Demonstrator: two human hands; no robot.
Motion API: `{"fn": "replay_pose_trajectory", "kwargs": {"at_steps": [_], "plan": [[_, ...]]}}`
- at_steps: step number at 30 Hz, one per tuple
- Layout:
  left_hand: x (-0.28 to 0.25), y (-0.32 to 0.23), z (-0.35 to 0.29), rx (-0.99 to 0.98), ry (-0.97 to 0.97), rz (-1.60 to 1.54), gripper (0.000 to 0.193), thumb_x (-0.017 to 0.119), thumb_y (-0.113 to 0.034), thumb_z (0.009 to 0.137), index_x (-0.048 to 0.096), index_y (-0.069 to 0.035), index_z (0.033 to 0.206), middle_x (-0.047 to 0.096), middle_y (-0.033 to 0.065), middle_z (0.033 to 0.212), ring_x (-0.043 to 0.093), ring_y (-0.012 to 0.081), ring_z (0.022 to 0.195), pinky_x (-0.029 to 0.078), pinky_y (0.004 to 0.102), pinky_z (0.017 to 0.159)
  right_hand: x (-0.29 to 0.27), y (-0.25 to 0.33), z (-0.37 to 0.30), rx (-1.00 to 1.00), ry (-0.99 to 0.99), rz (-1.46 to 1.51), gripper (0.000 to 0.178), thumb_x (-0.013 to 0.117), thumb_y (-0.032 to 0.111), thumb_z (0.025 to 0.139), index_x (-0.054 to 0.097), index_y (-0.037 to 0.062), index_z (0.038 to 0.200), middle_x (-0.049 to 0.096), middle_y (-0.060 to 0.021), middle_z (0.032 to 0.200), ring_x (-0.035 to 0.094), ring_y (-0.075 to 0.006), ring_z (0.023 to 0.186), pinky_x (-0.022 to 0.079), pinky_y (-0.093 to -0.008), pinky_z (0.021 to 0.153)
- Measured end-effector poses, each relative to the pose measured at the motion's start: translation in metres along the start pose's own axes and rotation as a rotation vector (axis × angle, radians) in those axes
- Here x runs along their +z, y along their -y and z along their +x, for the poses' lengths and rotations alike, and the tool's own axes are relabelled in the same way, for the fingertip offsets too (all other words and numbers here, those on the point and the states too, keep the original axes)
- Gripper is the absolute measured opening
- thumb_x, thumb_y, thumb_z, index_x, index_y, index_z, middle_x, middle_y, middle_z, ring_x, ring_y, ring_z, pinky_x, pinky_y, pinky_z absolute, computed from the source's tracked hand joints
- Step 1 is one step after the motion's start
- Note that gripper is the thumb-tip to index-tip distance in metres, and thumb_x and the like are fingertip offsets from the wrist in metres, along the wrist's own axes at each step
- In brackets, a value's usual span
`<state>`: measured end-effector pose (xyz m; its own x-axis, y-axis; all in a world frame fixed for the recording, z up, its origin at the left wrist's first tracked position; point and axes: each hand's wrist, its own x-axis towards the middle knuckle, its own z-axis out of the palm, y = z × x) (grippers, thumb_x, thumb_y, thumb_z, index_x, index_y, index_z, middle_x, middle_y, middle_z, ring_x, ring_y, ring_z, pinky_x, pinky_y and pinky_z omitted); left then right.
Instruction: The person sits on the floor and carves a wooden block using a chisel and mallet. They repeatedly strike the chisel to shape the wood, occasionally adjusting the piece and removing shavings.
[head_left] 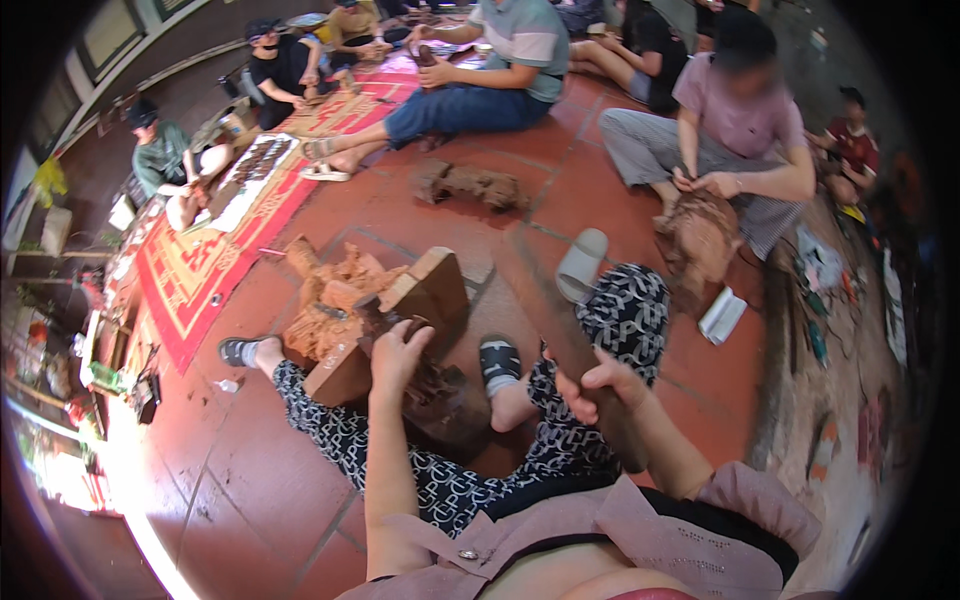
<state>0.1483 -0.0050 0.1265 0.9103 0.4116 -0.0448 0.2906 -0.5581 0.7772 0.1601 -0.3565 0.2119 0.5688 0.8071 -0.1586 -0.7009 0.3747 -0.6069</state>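
Observation:
Between my legs a dark brown wood carving [445, 400] stands tilted on the tiled floor. My left hand [398, 352] has its fingers curled round the carving's upper end. In my right hand [608, 388] is a long flat wooden stick [555, 310], slanting up and to the left, blurred along its length. The fingers close round its lower part. Just beyond my left hand lies an orange-brown wood carving [335, 290] with rough, intricate shapes, among pale wooden blocks [435, 285].
A grey slipper [582, 264] and a rough carved log [472, 187] lie ahead on the tiles. At right, a seated person [745, 130] works on a brown carving [700, 235]. A red mat [225, 250] with more people around it spreads at left. Tools and cords lie along the right edge.

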Motion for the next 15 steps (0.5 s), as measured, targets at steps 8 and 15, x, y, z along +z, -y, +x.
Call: {"fn": "replay_pose_trajectory", "kwargs": {"at_steps": [8, 15], "plan": [[0.006, 0.004, -0.01, 0.128, -0.059, 0.068, 0.031, 0.07, -0.024, 0.083, 0.067, -0.003, 0.107, 0.064, 0.008, 0.073, 0.058, 0.0159, 0.06, 0.048, 0.0323, 0.058, -0.008, 0.07, -0.052, -0.448, -0.402, -0.603, 0.063, 0.078, 0.013, 0.072, 0.049, -0.0018, 0.126, 0.061, -0.0084, 0.077, 0.058, -0.0151, 0.052, 0.048, -0.0289, 0.045], [-0.007, -0.024, -0.038, 0.178, -0.024, -0.264, 0.035, 0.071, -0.02, 0.082, 0.065, -0.004, 0.113, 0.062, 0.0038, 0.078, 0.057, 0.0156, 0.07, 0.048, 0.0314, 0.066, -0.202, -0.025, 0.011, -0.048, -0.853, -1.486, 0.079, 0.076, 0.02, 0.08, 0.04, 0.0121, 0.15, 0.064, -0.0206, 0.128, 0.064, -0.0255, 0.118, 0.046, -0.0401, 0.104]]}}
